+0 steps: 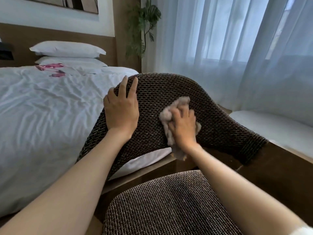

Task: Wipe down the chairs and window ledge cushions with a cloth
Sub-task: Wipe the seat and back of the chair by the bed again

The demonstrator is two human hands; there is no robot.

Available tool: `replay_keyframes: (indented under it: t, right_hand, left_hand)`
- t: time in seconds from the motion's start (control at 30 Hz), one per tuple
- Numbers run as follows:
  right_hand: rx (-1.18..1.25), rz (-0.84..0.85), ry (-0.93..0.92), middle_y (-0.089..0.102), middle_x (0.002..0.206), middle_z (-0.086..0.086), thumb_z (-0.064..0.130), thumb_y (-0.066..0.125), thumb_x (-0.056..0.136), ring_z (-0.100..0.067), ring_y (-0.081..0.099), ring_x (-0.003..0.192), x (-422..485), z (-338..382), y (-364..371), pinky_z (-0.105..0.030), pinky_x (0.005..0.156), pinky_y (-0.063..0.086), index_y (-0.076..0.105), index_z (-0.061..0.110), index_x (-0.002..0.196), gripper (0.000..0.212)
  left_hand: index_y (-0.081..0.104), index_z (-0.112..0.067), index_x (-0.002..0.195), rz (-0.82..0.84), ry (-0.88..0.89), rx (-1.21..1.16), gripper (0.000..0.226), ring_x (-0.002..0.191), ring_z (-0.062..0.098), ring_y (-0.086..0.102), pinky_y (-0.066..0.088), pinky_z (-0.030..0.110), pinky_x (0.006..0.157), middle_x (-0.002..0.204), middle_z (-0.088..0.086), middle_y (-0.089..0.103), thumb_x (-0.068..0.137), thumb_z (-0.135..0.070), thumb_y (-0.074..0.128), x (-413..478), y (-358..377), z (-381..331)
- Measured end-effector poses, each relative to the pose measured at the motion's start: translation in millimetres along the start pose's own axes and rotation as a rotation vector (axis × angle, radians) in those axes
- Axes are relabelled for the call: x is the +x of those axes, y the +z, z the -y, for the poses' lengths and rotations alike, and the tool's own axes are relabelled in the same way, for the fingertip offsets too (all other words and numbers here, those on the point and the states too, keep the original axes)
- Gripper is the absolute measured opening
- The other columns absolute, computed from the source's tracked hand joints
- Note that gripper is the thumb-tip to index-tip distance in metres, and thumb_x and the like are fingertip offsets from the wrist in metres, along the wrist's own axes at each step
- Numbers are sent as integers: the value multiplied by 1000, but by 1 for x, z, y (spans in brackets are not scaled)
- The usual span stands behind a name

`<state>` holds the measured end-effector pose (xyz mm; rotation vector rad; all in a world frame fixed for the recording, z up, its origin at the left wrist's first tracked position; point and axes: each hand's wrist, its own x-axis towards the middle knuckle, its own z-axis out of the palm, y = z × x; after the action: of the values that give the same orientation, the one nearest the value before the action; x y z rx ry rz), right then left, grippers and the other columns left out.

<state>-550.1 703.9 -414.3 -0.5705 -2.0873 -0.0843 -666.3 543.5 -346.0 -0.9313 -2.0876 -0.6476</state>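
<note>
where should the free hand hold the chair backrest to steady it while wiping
Grip the upper left edge of the woven chair backrest, coming from the bed side, as the left hand does. The back curves and narrows there, so fingers can lie over the top rim, clear of the right hand and its cloth.

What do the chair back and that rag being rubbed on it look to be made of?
Chair back: coarse woven upholstery fabric, dark brown with lighter threads in a visible basket-like weave, matte. Cloth: a soft, fuzzy, pinkish-beige textile, crumpled under the right hand; possibly microfibre or terry, but motion blur hides the fibre.
</note>
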Motion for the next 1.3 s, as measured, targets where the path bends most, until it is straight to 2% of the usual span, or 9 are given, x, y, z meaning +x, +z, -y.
replay_keyframes:
  t: [0.2, 0.4, 0.47, 0.6, 0.7, 0.9, 1.0, 1.2, 1.3]
  right_hand:
    - [-141, 313, 21, 44, 123, -11, 26, 58, 89, -29, 42, 104, -78, -20, 4, -43, 85, 42, 53, 14, 117, 31]
    - [51, -93, -8, 48, 120, -13, 23, 57, 84, -31, 42, 104, 26, 2, -48, -39, 81, 37, 55, 17, 112, 29]
    - [13, -118, 34, 45, 123, -10, 23, 55, 85, -29, 40, 110, 72, 5, -57, -38, 85, 36, 52, 23, 118, 33]
    - [-46, 8, 103, 40, 127, -10, 22, 53, 89, -32, 37, 113, 86, -5, -46, -44, 89, 38, 48, 26, 128, 40]
    - [-92, 0, 76, 45, 124, -15, 21, 60, 85, -33, 42, 106, 43, -10, -29, -44, 85, 36, 54, 23, 121, 37]
    - [-301, 305, -49, 53, 117, -15, 19, 80, 65, -31, 50, 94, -69, -32, -19, -39, 72, 42, 61, 18, 110, 49]
    - [-370, 391, -102, 57, 114, -16, 18, 78, 68, -33, 54, 92, -81, -32, -33, -39, 70, 44, 63, 13, 106, 42]
    - [-190, -20, -24, 47, 122, -14, 24, 68, 77, -31, 40, 102, 15, -20, -74, -40, 76, 37, 56, 19, 108, 33]
    - [-180, 12, 7, 42, 129, -10, 25, 60, 84, -32, 38, 110, 60, -25, -75, -41, 84, 34, 50, 24, 123, 40]
  left_hand:
    - [23, -29, 150, 15, 5, -3, 49, 123, 39, 39, 34, 50, 101, 154, 5, 26, 103, -28, 32, -1, -1, 0]
    - [24, -30, 150, 8, 3, 4, 49, 125, 39, 38, 34, 50, 102, 155, 5, 26, 102, -28, 33, -1, 0, 0]
    - [25, -30, 150, 5, 7, 2, 49, 125, 39, 38, 34, 50, 102, 154, 5, 26, 102, -29, 33, -1, 1, 0]
    - [25, -30, 150, 3, 19, 4, 48, 124, 39, 38, 34, 50, 101, 155, 5, 26, 102, -29, 33, -1, 1, 0]
    - [26, -30, 150, -2, 22, -6, 48, 124, 40, 39, 34, 51, 101, 155, 5, 27, 102, -28, 34, -2, 2, 1]
    - [25, -30, 150, 6, 32, -5, 48, 125, 39, 37, 33, 51, 102, 155, 7, 26, 102, -28, 33, -3, -1, 2]
    - [23, -30, 150, 21, 43, 9, 49, 127, 40, 36, 32, 51, 103, 155, 7, 24, 103, -28, 32, -3, -1, 1]
    - [26, -30, 149, 18, 39, 2, 48, 127, 41, 36, 32, 53, 102, 154, 8, 26, 102, -28, 34, -2, 0, 1]
    - [27, -29, 149, 11, 39, -2, 48, 126, 41, 37, 32, 53, 101, 154, 8, 27, 102, -28, 35, -1, 0, 1]
